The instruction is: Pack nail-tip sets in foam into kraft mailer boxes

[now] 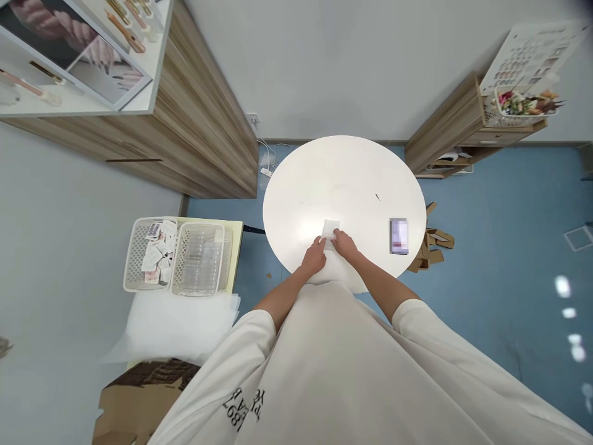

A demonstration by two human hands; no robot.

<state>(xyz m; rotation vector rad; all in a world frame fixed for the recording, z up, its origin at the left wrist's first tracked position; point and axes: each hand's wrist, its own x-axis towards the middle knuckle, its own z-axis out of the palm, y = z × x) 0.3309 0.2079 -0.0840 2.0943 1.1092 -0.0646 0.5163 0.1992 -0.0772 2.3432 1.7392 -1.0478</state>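
A small whitish, partly see-through packet (pixel 331 227) lies on the round white table (pixel 345 167), close to its near edge. My left hand (pixel 315 255) grips its left side, with the fingers bent and pressed against it. From the right, my right hand (pixel 344 244) pinches its other side. The packet's contents are too small to make out, and its near part is partly covered by my fingers.
A phone-like rectangle with a blurred screen (pixel 399 236) lies right on the table. To the left stand a white basket of small packs (pixel 131 259) and a basket of clear plastic cases (pixel 221 262), above white translucent sheets (pixel 180 324). Cardboard pieces (pixel 438 240) lie on the floor.
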